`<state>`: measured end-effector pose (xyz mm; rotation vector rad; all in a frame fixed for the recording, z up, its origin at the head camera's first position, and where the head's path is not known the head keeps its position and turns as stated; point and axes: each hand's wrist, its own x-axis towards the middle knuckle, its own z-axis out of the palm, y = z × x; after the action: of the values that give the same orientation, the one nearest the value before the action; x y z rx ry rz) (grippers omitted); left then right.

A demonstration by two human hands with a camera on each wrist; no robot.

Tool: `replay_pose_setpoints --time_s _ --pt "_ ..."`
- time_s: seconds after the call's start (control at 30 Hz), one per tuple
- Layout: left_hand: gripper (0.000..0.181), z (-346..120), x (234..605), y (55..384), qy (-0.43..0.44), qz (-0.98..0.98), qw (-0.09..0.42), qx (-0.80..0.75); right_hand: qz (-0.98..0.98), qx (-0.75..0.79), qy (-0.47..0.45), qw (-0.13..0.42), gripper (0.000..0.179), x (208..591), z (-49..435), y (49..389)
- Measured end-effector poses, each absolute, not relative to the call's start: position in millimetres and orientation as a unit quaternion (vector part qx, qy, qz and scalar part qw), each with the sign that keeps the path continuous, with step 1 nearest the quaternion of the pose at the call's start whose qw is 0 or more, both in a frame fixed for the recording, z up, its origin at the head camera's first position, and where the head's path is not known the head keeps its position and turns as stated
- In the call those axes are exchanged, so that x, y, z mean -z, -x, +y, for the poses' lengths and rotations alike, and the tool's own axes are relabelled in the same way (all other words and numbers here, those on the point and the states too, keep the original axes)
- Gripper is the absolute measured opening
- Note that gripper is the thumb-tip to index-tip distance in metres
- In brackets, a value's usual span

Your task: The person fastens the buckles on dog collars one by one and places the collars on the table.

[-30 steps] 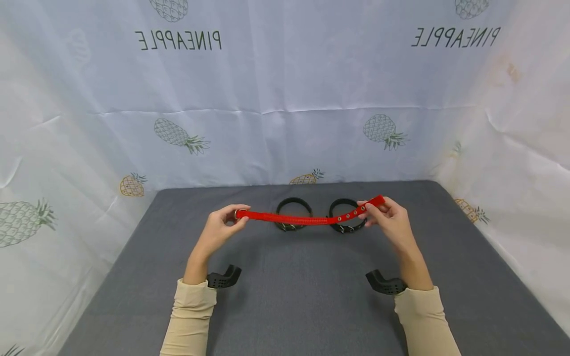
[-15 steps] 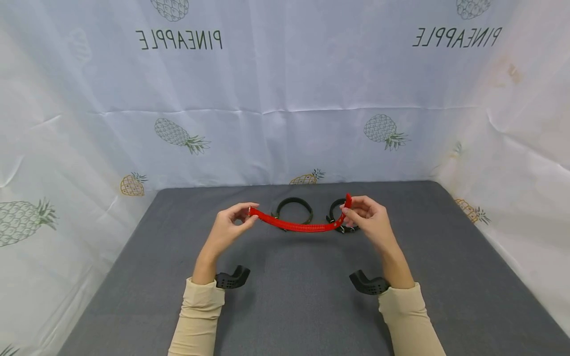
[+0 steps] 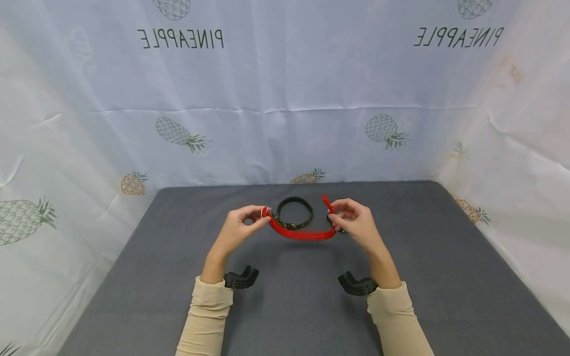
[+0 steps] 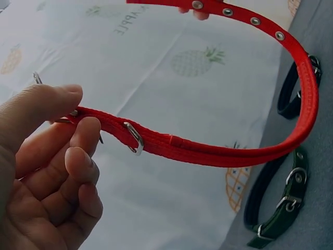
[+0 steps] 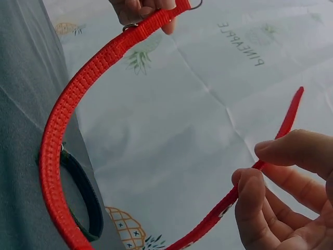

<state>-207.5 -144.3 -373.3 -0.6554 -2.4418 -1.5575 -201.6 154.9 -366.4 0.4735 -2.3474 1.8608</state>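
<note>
Sagging in a shallow U above the tabletop [image 3: 294, 306], nearer its far edge than its near edge and about midway between its side edges, is a bright red buckle collar [image 3: 307, 236] held up by its two ends. Its middle is a thicker, padded-looking band with a ribbed, woven face, seen best in the right wrist view; past that it thins to a flat single strap, where a row of silver-rimmed eyelets [image 4: 255, 21] runs toward the plain tip. A squarish silver ring [image 4: 134, 138] hangs on the strap close to the buckle end, whose metal is partly covered by the fingers. The left hand [image 3: 238, 225] pinches that buckle end between thumb and forefinger, its other fingers bent inward. The right hand [image 3: 356, 222] pinches the strap between thumb and forefinger just short of the tip, which sticks up beyond the grip; its remaining fingers are bent too. Behind the red collar, toward the far edge of the tabletop, a dark green collar [image 4: 287, 219] rests fastened into a loop, and a second dark collar [image 4: 290, 108] is mostly hidden behind the right hand in the head view.
</note>
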Motion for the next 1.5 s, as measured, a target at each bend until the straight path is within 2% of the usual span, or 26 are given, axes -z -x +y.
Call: replay_pose_setpoints --time_s 0.3,1.0,1.37,1.5 --pt "0.019 -133 373 206 0.239 -0.819 0.091 0.514 -0.782 -0.6 -0.167 0.019 0.024 367 144 202" --pt "0.011 -115 380 202 0.295 -0.776 0.124 0.543 -0.809 -0.559 -0.18 0.005 0.022 368 128 198" --pt "0.013 -105 382 198 0.299 -0.781 0.112 0.537 -0.815 -0.54 -0.21 0.002 0.02 370 128 194" --pt "0.017 -105 381 197 0.293 -0.779 0.091 0.547 -0.815 -0.539 -0.213 0.008 0.019 370 128 194"
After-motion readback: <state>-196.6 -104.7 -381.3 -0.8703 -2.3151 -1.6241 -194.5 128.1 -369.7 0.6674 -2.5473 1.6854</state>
